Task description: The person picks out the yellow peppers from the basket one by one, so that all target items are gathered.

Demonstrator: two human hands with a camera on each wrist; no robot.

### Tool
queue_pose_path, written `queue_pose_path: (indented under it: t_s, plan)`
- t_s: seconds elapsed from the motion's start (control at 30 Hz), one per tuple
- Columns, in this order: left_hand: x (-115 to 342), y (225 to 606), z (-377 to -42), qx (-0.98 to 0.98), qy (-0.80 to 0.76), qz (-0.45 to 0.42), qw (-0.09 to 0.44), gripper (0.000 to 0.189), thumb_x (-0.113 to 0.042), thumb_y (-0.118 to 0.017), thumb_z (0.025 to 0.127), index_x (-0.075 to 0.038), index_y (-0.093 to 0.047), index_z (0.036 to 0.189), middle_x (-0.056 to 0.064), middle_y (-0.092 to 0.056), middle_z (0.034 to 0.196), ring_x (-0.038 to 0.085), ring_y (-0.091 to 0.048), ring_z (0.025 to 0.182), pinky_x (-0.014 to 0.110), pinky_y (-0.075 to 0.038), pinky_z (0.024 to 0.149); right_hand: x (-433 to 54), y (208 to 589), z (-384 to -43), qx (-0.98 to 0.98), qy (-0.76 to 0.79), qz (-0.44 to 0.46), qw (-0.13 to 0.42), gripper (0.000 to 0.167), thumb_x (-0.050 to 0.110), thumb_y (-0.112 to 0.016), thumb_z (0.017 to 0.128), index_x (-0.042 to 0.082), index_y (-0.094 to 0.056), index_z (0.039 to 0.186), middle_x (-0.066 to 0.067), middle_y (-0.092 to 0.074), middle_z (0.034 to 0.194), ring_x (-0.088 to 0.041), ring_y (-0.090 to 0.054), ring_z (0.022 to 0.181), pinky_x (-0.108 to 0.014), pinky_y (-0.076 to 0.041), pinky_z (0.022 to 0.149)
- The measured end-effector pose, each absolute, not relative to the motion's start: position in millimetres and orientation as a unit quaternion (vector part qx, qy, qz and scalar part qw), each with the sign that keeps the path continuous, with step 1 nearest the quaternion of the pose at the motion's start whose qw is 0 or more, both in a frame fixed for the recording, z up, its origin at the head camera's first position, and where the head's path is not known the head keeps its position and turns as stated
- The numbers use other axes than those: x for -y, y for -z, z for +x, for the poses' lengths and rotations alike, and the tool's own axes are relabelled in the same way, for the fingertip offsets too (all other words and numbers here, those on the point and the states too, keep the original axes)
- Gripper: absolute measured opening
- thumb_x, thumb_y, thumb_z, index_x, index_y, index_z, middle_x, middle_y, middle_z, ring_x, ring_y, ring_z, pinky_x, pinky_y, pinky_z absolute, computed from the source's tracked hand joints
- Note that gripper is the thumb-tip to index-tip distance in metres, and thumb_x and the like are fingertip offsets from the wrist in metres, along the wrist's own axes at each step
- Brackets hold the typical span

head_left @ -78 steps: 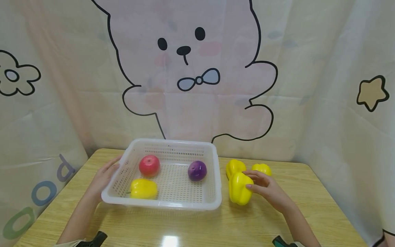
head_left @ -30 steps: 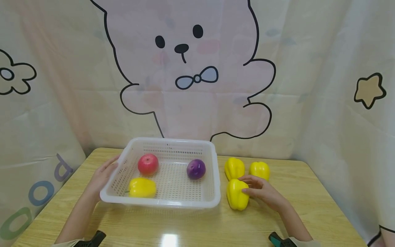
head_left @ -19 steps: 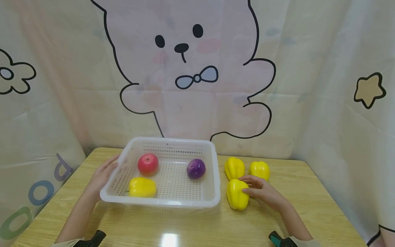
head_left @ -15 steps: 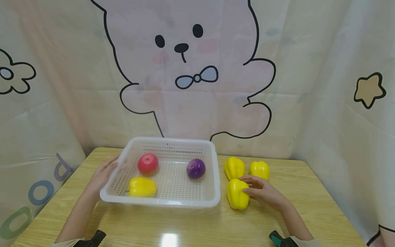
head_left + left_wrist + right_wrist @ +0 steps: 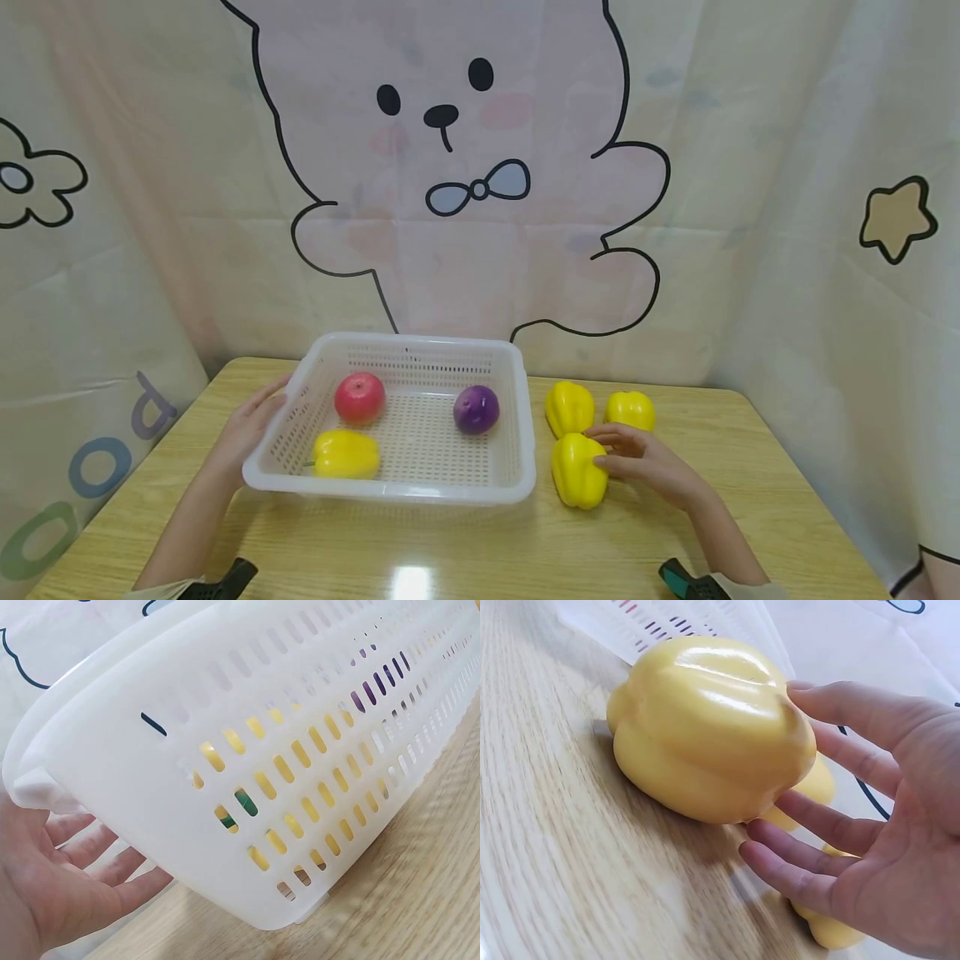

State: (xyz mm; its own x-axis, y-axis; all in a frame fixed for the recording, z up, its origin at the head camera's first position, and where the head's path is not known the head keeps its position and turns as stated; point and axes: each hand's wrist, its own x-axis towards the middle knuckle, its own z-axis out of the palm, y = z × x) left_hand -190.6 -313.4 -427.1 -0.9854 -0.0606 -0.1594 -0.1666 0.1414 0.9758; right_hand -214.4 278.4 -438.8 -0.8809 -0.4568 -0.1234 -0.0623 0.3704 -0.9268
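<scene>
My left hand [image 5: 247,429] lies along the outer left end of a white perforated plastic basket [image 5: 397,493]; in the left wrist view its loosely extended fingers [image 5: 124,866] reach behind the end wall, below the rim. To the basket's right, my right hand [image 5: 652,467] pinches one end of a yellow bell pepper [image 5: 579,471]. The right wrist view shows the thumb on top of this pepper [image 5: 705,735] and the index finger behind it, other fingers spread below. Two more yellow bell peppers, one at the back [image 5: 568,408] and one further right [image 5: 630,410], sit behind that hand.
Inside the basket are a red apple-like fruit [image 5: 360,398], a round purple vegetable [image 5: 476,410] and a yellow bell pepper with a green stem [image 5: 347,455]. The wooden table [image 5: 480,550] ends at a cloth backdrop [image 5: 480,275] printed with a bear.
The right hand has lowered its bell pepper toward the table, nearer me, then shifted very slightly right with it. The left hand stays at the basket; the head view shifts a little.
</scene>
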Motion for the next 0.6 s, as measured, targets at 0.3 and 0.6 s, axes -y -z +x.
queue_pose_path:
  t_s: [0.3,0.6]
  plan:
    - [314.5,427.9,-191.1,-0.756,-0.649,-0.078,0.042,0.064,-0.044,-0.042,0.114,-0.020,-0.021,0.170,-0.011,-0.059,0.127,0.002,-0.065,0.100,0.030,-0.059,0.084,-279.6,436.1,-213.0,-0.820,0.523,-0.164,0.167,0.056,0.018,-0.078,0.097,-0.008,-0.056,0.142,-0.027,-0.058,0.144,-0.034,-0.059,0.127,-0.022,-0.052,0.097]
    - [313.1,426.9,-188.9,-0.755,-0.651,-0.074,0.044,0.067,-0.048,-0.043,0.113,-0.020,-0.021,0.170,-0.013,-0.059,0.125,0.003,-0.066,0.100,0.031,-0.059,0.085,-277.8,437.7,-213.1,-0.831,0.514,-0.141,0.160,0.055,0.022,-0.078,0.097,-0.006,-0.059,0.140,-0.025,-0.058,0.145,-0.037,-0.057,0.130,-0.025,-0.051,0.100]
